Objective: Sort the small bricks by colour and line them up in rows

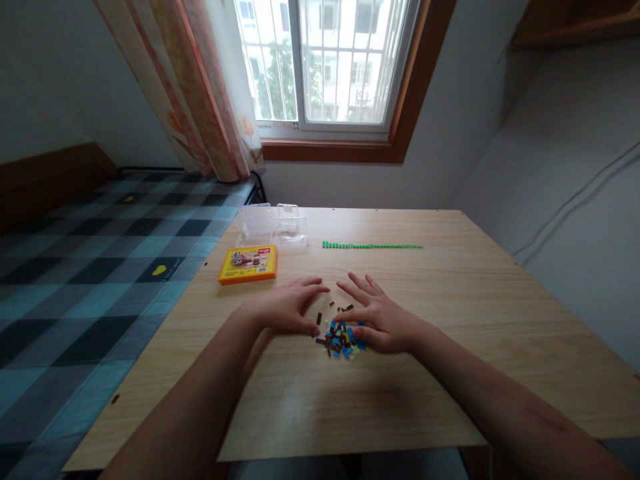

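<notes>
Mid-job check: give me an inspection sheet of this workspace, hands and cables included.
Surface: light wood-grain table, in use.
Job's things: loose blue, brown and pale-yellow building bricks, piled; green bricks in a row farther back.
Clutter: yellow-orange box and clear plastic cases, far left.
Hands: left hand open beside the pile; right hand open, reaching over its right side, contact unclear.
Cables: thin cable along the right wall.
Surroundings: barred window ahead, patterned curtain, checkered bedding left.
</notes>
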{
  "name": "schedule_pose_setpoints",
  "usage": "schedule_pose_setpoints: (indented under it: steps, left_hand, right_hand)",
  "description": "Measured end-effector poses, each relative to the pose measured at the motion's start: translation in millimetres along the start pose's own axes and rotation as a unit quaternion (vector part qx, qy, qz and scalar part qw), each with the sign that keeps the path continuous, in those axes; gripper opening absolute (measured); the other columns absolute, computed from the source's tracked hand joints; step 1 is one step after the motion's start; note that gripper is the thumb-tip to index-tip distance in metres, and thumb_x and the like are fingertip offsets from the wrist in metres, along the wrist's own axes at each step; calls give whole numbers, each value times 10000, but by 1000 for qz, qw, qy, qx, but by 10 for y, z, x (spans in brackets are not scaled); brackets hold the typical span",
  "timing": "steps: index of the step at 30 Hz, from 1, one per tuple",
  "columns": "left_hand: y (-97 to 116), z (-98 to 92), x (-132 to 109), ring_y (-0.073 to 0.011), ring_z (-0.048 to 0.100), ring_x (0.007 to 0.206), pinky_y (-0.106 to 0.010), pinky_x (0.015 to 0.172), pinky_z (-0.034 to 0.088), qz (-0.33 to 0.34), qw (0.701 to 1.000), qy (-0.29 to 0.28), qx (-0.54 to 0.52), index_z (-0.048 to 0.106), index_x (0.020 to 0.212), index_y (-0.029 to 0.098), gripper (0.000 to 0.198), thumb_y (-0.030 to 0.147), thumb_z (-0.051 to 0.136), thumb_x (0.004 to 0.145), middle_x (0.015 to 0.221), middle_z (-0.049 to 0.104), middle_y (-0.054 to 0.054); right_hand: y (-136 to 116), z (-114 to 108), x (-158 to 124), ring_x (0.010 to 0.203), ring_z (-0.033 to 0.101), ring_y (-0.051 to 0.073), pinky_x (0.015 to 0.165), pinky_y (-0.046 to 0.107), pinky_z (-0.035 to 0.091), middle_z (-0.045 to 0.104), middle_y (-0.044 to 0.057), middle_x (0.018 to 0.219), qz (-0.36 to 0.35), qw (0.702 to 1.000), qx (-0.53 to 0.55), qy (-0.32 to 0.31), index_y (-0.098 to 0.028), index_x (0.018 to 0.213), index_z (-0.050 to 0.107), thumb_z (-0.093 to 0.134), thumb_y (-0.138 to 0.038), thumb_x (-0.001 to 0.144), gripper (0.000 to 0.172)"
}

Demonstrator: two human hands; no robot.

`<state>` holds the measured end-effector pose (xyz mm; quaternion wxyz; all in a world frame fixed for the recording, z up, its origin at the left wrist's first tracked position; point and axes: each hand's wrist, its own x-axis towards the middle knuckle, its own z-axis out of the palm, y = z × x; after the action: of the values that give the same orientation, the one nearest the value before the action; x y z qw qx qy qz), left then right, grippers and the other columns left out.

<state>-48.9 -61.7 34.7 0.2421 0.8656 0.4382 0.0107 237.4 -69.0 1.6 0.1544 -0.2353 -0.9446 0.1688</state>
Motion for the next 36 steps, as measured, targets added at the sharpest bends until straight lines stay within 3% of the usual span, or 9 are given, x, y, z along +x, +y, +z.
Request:
schedule_pose_setpoints:
  steps: [6,16,25,36]
  left_hand:
    - [-31,21,8,-348,220,1520,-482,1218,249,-8,1000,-22,21,412,1527,259,1012,482,850,642,1650,252,-141]
    - [55,-12,11,-298,276,1506,-449,1216,269,-14,999,-12,30,515,1454,246,654,276,653,816,1632,310,-116]
    - [74,4,28,-306,261,1510,-434,1223,252,-23,998,-17,58,487,1477,243,817,447,778,741,1640,289,-126]
    - [80,60,62,-277,421,1416,-406,1168,337,-7,995,52,83,612,1348,252,477,455,580,917,1538,463,-104]
  right_hand:
    - [-36,-1,10,1545,54,377,1181,691,52,189,57,1678,2,1000,4,-17,-362,1386,599,507,-506,992,430]
    - [4,-16,0,1547,66,362,1181,683,97,252,72,1659,24,1000,13,-2,-289,1224,697,471,-493,1007,374]
    - [-55,-31,19,1548,51,357,1191,660,67,228,65,1667,5,1000,7,-19,-345,1312,657,477,-515,997,401]
    - [-56,-41,12,1549,42,355,1194,650,66,214,58,1672,12,1000,6,-28,-336,1258,687,463,-539,994,401]
